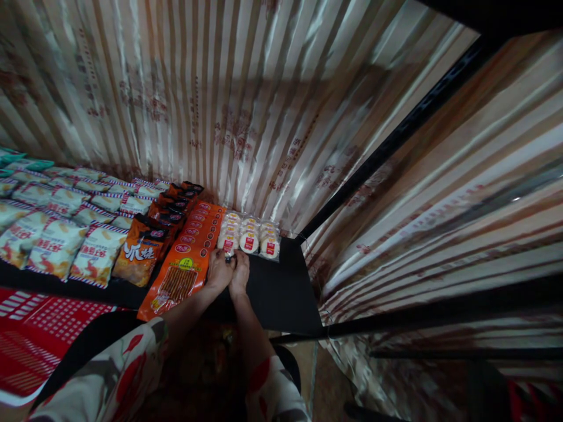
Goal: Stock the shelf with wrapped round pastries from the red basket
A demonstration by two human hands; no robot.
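My left hand [220, 268] and my right hand [238, 272] are side by side at the near end of a row of clear packs. Their bent fingers close on the near edge of a clear pack of round white crackers [229, 244] with a red label. My fingertips partly cover its lower edge. To its right lie two more rows of the same kind, with a middle pack [249, 243] and a right pack [270, 246]. Just left of my left hand, orange bags of brown sticks [178, 280] overlap in a row.
A black shelf [281, 293] carries the goods. Further left are dark orange snack bags [138, 249] and rows of white snack bags [99, 252]. A red basket [39, 334] sits below left. A striped curtain [246, 105] hangs behind, and a black post [391, 140] slants at right.
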